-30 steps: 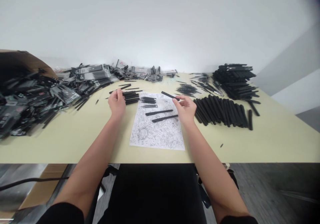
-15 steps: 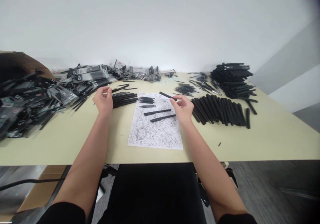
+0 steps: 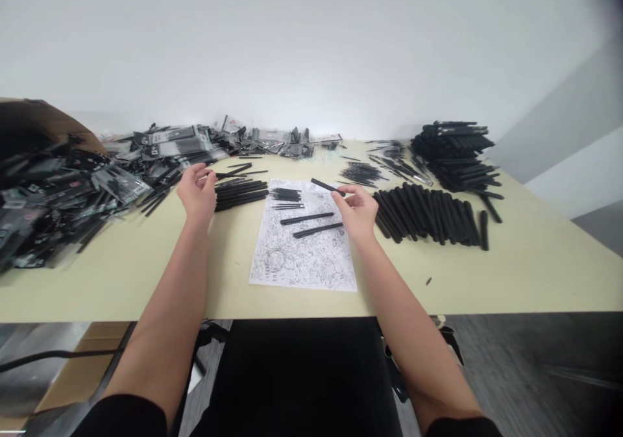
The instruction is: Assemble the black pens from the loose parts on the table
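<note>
My right hand (image 3: 357,210) pinches a black pen (image 3: 325,185) above the upper right of a scribbled sheet of paper (image 3: 304,262). On that sheet lie two black pens (image 3: 307,218), one above the other, and a small bundle of thin black refills (image 3: 286,195). My left hand (image 3: 196,190) hovers at the left end of a row of black pens (image 3: 243,193). Its fingers are slightly apart, and no held thing shows in them. Some loose black sticks (image 3: 238,169) lie just beyond its fingertips.
Plastic packets (image 3: 175,145) heap up at the left beside a cardboard box (image 3: 53,122). Right of the paper are a row of thick black pens (image 3: 423,213), a taller pen stack (image 3: 452,145) and scattered thin refills (image 3: 361,173). A wall (image 3: 311,47) rises behind the table.
My left hand has shifted slightly left and up, and its fingers have spread a little. The right hand keeps its pen almost still.
</note>
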Available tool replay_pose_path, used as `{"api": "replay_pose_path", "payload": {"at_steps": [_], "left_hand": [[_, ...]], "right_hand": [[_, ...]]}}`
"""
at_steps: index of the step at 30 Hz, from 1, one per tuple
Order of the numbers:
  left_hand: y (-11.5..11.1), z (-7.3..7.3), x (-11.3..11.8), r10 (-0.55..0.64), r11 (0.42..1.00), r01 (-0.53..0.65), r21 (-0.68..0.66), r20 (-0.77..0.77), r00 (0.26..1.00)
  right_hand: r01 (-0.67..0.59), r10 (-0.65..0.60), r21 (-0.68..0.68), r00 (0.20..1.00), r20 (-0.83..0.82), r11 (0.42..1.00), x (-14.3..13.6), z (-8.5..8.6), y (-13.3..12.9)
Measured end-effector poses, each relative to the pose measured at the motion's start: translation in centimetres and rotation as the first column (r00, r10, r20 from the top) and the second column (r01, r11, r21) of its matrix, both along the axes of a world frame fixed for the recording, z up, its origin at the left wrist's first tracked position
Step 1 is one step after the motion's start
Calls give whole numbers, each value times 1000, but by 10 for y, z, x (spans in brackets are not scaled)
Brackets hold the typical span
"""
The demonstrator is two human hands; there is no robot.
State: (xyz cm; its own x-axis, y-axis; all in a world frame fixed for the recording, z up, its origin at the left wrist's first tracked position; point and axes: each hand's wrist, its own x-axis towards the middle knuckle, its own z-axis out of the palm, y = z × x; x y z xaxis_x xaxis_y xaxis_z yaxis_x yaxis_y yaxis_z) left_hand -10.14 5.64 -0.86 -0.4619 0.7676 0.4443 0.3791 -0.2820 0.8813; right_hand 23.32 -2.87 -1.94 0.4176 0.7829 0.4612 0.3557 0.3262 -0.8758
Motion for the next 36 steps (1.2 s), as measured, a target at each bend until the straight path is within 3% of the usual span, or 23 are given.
{"api": "replay_pose_path", "payload": {"at_steps": [9,17,21,26,31,36], "left_hand": [[5,-1,-7,-46,996,44,73,31,998],[7,-6,-13,6,997,-8,74,29,1000],[6,-5,-13,-36,998,32,50,72,997],[3,-2,-9,22,998,-27,53,90,996],[2,0,-7,-7,999,5,37,69,998],[4,-2,-14,73,995,-79,57,99,992]], "right_hand": [[11,-11,-16,1000,10,1000,0,0,0],[2,-2,-5,1000,-2,1000,1,-2,0],[3,-3,-3,1000,-1,1000,1,-1,0],[2,-2,3,1000,-4,1000,1,-1,0],[-6,6,9,1000,-9,1000,0,-3,1],[10,-10,-4,1000,7,1000,1,-3,1]]}}
